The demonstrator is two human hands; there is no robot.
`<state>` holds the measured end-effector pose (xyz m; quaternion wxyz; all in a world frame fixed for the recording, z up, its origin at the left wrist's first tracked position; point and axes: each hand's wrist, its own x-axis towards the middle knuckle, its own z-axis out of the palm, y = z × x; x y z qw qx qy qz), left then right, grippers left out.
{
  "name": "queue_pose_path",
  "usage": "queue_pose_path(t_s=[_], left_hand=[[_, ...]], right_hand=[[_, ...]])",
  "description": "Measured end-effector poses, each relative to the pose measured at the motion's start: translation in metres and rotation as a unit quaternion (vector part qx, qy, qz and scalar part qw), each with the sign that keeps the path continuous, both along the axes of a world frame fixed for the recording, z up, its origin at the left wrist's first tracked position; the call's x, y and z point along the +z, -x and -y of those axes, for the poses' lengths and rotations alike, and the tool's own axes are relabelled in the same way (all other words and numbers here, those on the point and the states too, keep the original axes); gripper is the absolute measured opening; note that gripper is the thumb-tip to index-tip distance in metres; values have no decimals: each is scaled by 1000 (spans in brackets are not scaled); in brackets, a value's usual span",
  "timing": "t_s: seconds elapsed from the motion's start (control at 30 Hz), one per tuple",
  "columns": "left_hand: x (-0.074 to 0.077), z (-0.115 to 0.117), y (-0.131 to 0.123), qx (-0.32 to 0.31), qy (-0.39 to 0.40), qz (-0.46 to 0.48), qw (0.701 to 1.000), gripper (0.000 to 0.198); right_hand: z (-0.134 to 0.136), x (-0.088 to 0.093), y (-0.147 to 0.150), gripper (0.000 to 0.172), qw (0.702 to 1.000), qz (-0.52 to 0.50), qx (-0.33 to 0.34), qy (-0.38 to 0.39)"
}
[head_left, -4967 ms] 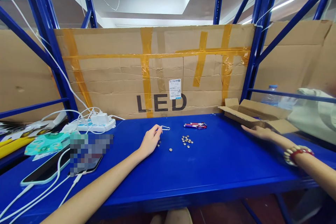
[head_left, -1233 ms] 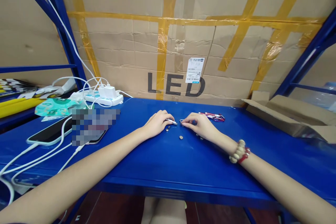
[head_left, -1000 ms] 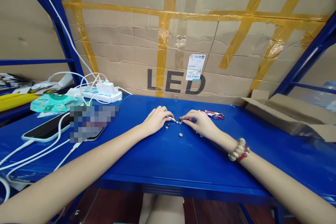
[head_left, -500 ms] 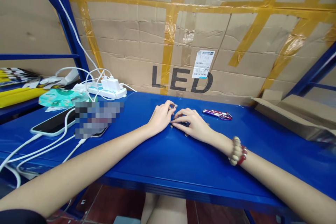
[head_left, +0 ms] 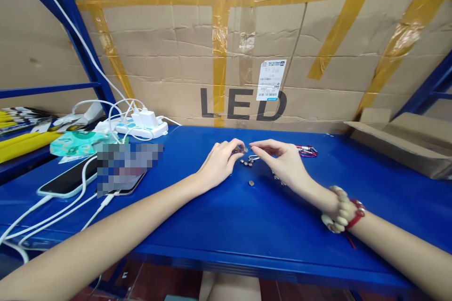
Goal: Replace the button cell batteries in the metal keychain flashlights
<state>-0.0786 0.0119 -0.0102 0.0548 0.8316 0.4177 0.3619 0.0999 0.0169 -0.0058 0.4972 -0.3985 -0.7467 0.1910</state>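
The table (head_left: 212, 225) was deep blue, as was the shelf post (head_left: 86, 42). The cardboard sheet (head_left: 151, 66) was tan, crossed by amber tape (head_left: 219, 75) in a rough grid, and its printed letters (head_left: 238, 104) were black. The label (head_left: 271, 81) was white with black print and a light-blue patch along its lower edge. The small discs (head_left: 251, 183) were dull silver, the piece (head_left: 246, 149) in the left hand (head_left: 221, 162) silvery too. The bundle (head_left: 307, 151) showed red, silver and purple. The beaded bracelet (head_left: 339, 214) was cream, the thin bracelet (head_left: 358, 214) red. The phone (head_left: 70, 178) had a black screen and pale mint rim; the cables (head_left: 84, 167) were white, the packet (head_left: 79, 143) turquoise with paler markings.
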Motion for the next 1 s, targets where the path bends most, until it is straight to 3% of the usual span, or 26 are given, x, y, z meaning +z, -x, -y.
queue_pose_path(t_s=[0.37,0.43,0.53,0.7,0.87,1.0], left_hand=[[0,3,-2,-22,9,-6,1000,9],[0,3,-2,-22,8,-2,1000,9],[0,2,-2,-19,-2,12,1000,9],[0,2,-1,-18,-6,-2,1000,10],[-1,3,-3,-23,7,-16,1000,10],[-2,-1,-2,18,6,60,998,9]], right_hand=[[-2,-3,3,28,994,-50,41,85],[-2,-3,2,27,997,-36,28,57],[0,-1,1,23,998,23,-11,-55],[2,1,-6,19,963,177,17,-203],[0,-1,-7,15,961,195,24,-196],[3,1,-3,18,975,151,-28,-160]])
